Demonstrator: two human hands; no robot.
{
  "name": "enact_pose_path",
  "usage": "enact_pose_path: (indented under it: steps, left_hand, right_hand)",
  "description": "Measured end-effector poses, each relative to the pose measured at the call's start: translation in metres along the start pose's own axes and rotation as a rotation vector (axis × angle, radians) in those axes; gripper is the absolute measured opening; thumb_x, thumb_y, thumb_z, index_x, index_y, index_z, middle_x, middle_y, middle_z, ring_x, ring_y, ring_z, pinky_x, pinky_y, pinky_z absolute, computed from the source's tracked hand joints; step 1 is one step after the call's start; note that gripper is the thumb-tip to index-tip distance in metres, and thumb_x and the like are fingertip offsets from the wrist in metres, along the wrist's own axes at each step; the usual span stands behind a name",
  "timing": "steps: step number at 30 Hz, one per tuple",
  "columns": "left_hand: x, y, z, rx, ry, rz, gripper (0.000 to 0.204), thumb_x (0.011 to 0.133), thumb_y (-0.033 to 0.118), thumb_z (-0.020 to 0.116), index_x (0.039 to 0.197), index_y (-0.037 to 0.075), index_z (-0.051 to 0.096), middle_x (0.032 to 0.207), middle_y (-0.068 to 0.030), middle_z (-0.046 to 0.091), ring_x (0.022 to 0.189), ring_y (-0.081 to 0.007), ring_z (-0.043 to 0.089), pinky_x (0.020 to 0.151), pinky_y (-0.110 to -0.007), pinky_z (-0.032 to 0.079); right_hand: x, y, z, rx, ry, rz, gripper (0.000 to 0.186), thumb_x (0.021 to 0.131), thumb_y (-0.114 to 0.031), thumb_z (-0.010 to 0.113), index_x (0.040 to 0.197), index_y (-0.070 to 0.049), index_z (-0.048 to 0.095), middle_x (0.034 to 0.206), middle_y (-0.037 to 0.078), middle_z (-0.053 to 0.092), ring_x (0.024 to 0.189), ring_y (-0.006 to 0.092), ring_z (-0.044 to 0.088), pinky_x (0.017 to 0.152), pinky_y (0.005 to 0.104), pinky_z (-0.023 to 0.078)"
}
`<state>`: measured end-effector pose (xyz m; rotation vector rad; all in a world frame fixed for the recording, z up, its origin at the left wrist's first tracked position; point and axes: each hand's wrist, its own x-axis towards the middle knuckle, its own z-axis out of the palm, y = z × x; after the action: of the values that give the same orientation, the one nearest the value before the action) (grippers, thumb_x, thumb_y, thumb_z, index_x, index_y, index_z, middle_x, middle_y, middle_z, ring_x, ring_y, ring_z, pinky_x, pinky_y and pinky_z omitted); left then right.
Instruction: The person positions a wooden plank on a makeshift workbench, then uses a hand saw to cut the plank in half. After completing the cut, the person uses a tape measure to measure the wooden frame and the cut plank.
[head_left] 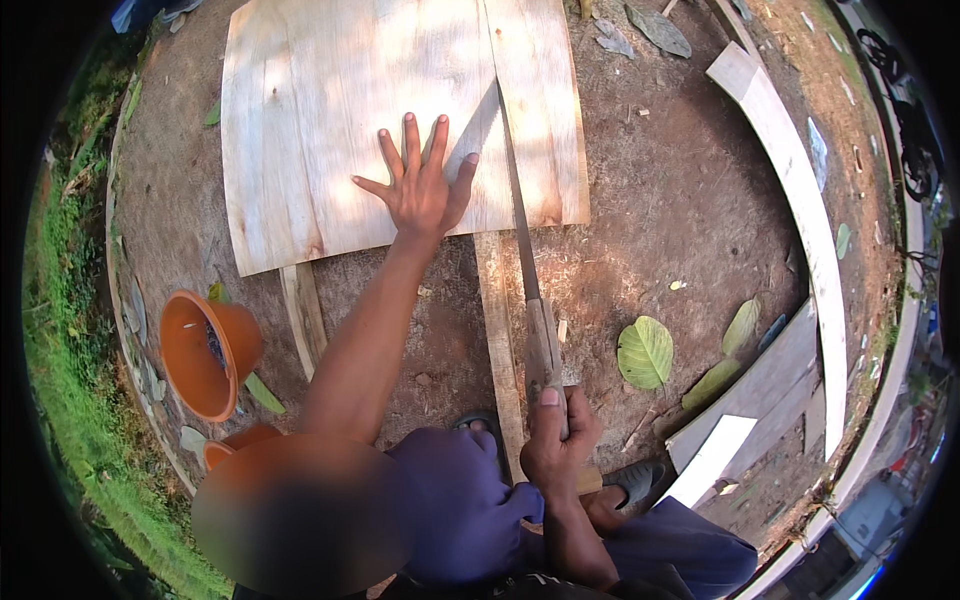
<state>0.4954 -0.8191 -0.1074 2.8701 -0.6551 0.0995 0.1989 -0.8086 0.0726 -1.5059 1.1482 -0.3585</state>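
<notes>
My left hand [415,185] lies flat with fingers spread on a pale plywood sheet [300,130], left of a long cut. My right hand [558,440] is shut on the wooden handle of a handsaw [527,265], whose blade runs up along the cut near the sheet's right side. The sheet rests over wooden battens [491,310] on dirt ground. A blurred patch at the lower left hides what is beside my left forearm.
An orange pot [185,355] lies tipped at left, another partly hidden below it. Long boards [800,180] and offcuts [710,460] lie at right. Dry leaves [645,350] dot the ground. Sandalled feet [630,485] show near my right hand. Grass borders the left.
</notes>
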Motion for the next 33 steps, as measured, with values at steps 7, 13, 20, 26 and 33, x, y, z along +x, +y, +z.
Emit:
enact_pose_path:
  steps: [7, 13, 20, 26, 33]
  left_hand:
    - [-0.002, 0.012, -0.002, -0.021, 0.02, 0.023, 0.075, 0.095, 0.075, 0.04, 0.159, 0.036, 0.032, 0.17, -0.0086, 0.017, 0.156, -0.0429, 0.006, 0.106, -0.086, -0.005]
    - [0.005, -0.003, -0.002, 0.019, -0.012, -0.015, 0.078, 0.093, 0.079, 0.036, 0.159, 0.038, 0.03, 0.17, -0.0065, 0.015, 0.156, -0.0421, 0.004, 0.105, -0.086, -0.006]
    - [-0.001, 0.014, -0.011, 0.009, -0.033, -0.025, 0.075, 0.095, 0.075, 0.042, 0.159, 0.038, 0.03, 0.17, -0.006, 0.016, 0.156, -0.0387, 0.005, 0.11, -0.084, -0.002]
    - [-0.002, -0.001, -0.003, 0.027, -0.015, -0.018, 0.075, 0.095, 0.075, 0.041, 0.159, 0.039, 0.029, 0.17, -0.0063, 0.016, 0.156, -0.0396, 0.005, 0.109, -0.085, -0.002]
    - [-0.001, 0.013, -0.005, -0.011, 0.015, 0.02, 0.073, 0.096, 0.074, 0.042, 0.158, 0.038, 0.032, 0.169, -0.0071, 0.018, 0.156, -0.0411, 0.006, 0.106, -0.087, -0.002]
  right_hand:
    - [0.113, -0.005, 0.057, 0.027, 0.093, -0.121, 0.037, 0.101, -0.02, 0.058, 0.069, -0.003, 0.051, 0.057, -0.002, 0.046, 0.055, 0.0048, 0.039, 0.048, 0.029, 0.03]
    - [-0.018, 0.031, 0.001, -0.113, 0.066, -0.185, 0.035, 0.099, -0.019, 0.058, 0.069, -0.002, 0.051, 0.058, -0.002, 0.052, 0.053, 0.0036, 0.042, 0.048, 0.0278, 0.032]
    - [0.138, -0.003, 0.078, 0.007, 0.15, -0.176, 0.038, 0.101, -0.019, 0.059, 0.068, -0.002, 0.048, 0.06, -0.004, 0.04, 0.06, 0.0055, 0.033, 0.05, 0.0318, 0.025]
    - [0.0, 0.031, 0.012, 0.002, 0.054, -0.034, 0.031, 0.099, -0.019, 0.061, 0.073, -0.003, 0.055, 0.055, 0.001, 0.047, 0.053, 0.0067, 0.043, 0.047, 0.0318, 0.034]
    - [0.118, 0.0, 0.071, 0.072, 0.095, -0.118, 0.033, 0.099, -0.019, 0.061, 0.072, -0.001, 0.054, 0.055, 0.0, 0.045, 0.053, 0.0057, 0.04, 0.046, 0.0319, 0.034]
